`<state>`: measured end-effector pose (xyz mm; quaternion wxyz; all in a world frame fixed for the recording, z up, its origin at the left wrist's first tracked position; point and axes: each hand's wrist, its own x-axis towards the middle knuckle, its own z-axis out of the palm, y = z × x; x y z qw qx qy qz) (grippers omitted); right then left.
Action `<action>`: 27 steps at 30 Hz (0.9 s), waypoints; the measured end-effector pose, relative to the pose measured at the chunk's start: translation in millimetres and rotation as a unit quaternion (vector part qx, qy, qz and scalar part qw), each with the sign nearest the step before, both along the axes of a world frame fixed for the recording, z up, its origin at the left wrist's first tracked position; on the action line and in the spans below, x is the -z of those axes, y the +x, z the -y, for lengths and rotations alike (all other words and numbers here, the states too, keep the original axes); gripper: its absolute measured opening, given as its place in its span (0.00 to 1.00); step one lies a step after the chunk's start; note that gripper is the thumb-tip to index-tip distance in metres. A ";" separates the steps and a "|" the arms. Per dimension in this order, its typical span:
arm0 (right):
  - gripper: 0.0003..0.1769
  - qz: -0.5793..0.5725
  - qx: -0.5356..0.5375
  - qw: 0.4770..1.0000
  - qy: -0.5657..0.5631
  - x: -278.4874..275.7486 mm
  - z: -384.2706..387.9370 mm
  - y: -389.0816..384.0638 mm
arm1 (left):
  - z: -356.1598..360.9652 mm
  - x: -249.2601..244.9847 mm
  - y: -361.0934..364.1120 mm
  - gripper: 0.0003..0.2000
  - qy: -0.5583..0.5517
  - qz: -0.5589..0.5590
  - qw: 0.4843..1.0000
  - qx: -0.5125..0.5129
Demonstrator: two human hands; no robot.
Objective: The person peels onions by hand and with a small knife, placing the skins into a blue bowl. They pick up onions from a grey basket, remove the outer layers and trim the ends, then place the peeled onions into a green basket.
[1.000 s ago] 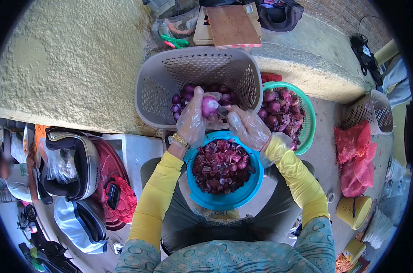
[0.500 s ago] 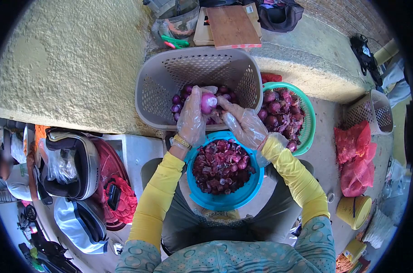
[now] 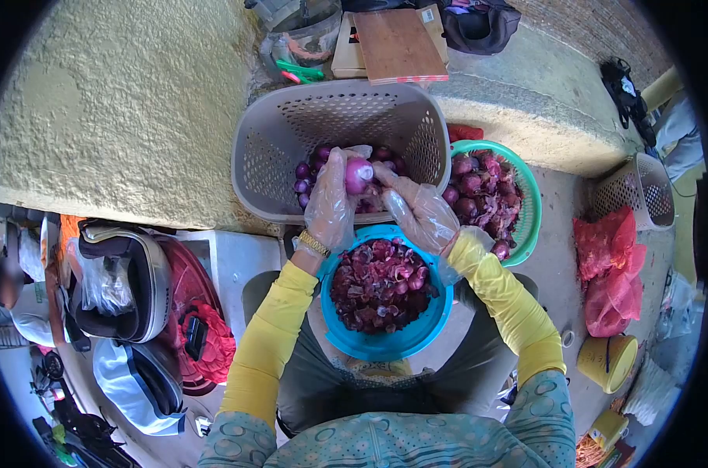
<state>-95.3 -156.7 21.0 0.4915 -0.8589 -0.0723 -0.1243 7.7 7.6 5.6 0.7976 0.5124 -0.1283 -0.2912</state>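
Onion (image 3: pixel 359 176) over grey basket (image 3: pixel 251 129).
Left hand (image 3: pixel 329 201): fingers closed round it. Right hand (image 3: pixel 426 214) just beside, cannot tell if fingers grip anything; blue basin (image 3: pixel 387 353) nearer body.

No text, brand or number could be read. Toward twelve o'clock, a small white label (image 3: pixel 427 15) sat at the one-o'clock corner of the carton (image 3: pixel 345 56), its dark print too small to make out. A dark mark (image 3: pixel 354 36) on the carton's nine-o'clock side was equally illegible.
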 end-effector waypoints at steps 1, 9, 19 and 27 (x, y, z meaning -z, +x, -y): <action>0.26 0.000 0.000 1.000 0.000 -1.3 -0.3 -0.1 | 0.6 -0.3 -0.4 0.28 0.002 -0.002 1.000 -0.007; 0.24 0.003 0.000 1.000 -0.009 -1.1 0.7 0.3 | 1.9 2.7 -0.4 0.28 0.013 0.004 1.000 -0.017; 0.24 -0.002 0.013 1.000 0.014 -2.8 -0.9 0.7 | 4.9 3.0 -3.4 0.28 0.090 0.190 0.974 -0.083; 0.24 0.031 0.003 0.999 -0.043 1.4 2.9 2.1 | -1.2 5.3 -2.2 0.29 0.106 0.116 0.986 -0.048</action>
